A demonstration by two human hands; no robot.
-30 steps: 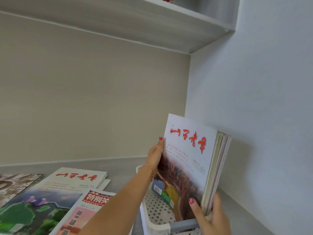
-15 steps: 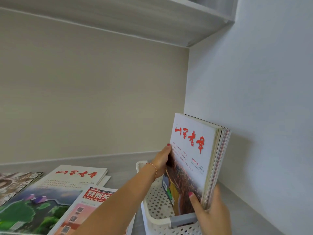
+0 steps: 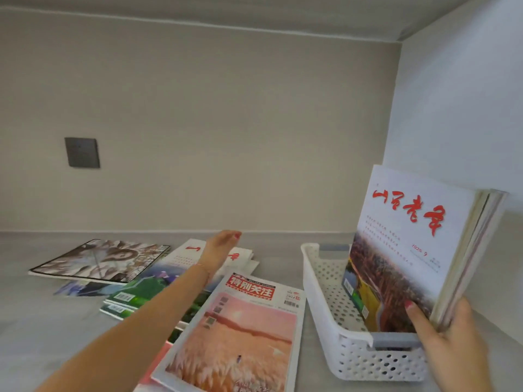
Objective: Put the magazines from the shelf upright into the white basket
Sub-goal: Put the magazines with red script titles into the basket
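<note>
A bundle of magazines (image 3: 410, 250), its front cover white with red script, stands upright in the white perforated basket (image 3: 325, 304) at the right, leaning toward the side wall. My right hand (image 3: 450, 343) grips the bundle's near lower edge. My left hand (image 3: 219, 248) hovers with fingers apart and holds nothing, above a white magazine with red script (image 3: 243, 254) lying flat. A pink-covered magazine (image 3: 243, 332) lies closest, beside the basket. A green-covered magazine (image 3: 138, 290) and a dark patterned magazine (image 3: 104, 261) lie further left.
The shelf surface (image 3: 42, 335) is grey, with a beige back wall carrying a dark switch plate (image 3: 82, 152). A white side wall (image 3: 458, 108) stands close behind the basket at the right. Another shelf board (image 3: 254, 12) runs overhead.
My left hand has let go of the upright bundle and moved left over the flat magazines. The view has swung left and down. My right hand still holds the bundle.
</note>
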